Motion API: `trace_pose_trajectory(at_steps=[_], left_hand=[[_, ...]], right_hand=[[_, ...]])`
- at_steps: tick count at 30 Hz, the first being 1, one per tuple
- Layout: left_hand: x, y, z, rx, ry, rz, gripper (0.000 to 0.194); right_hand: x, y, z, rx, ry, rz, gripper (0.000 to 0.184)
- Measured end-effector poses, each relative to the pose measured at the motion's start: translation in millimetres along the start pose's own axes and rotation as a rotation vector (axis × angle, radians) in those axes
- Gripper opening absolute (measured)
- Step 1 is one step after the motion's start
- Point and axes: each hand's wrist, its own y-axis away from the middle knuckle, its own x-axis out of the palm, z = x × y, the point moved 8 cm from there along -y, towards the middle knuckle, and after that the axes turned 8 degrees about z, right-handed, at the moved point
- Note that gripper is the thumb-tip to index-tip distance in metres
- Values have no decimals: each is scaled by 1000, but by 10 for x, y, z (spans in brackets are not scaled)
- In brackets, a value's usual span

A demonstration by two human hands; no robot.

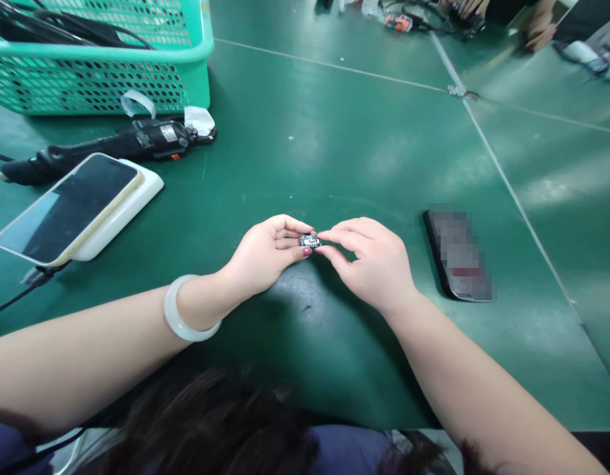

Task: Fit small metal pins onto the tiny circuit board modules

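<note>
My left hand [265, 254] and my right hand [371, 260] meet over the middle of the green table [334, 145]. Between their fingertips sits a tiny dark part with a light face [309, 241]. Thumb and fingers of my left hand pinch it from the left. My right hand's thumb and forefinger press on it from the right. A pale bangle [183, 316] circles my left wrist. Both forearms rest on the table.
A teal mesh basket [97, 72] with cables stands back left, and a black power tool [111, 148] lies before it. A phone [67, 208] lies on a white pad at left. A dark flat device [457, 254] lies right. Another person's hands [532, 26] work far back right.
</note>
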Motion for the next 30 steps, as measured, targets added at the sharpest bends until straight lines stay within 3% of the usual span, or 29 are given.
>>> trace_pose_trajectory(at_steps=[10, 17, 23, 26, 30], left_hand=[[-21, -9, -3, 21, 68, 4, 28], [25, -10, 22, 27, 299, 43, 21], [65, 67, 55, -13, 344, -15, 20], [-89, 175, 38, -49, 229, -84, 25], [-569, 514, -160, -42, -150, -201, 39]], right_hand=[[21, 1, -1, 26, 6, -14, 19], [-21, -11, 19, 62, 5, -115, 24], [30, -26, 42, 100, -15, -98, 26], [76, -16, -26, 102, -58, -58, 27], [185, -5, -341, 169, -187, 64, 26]])
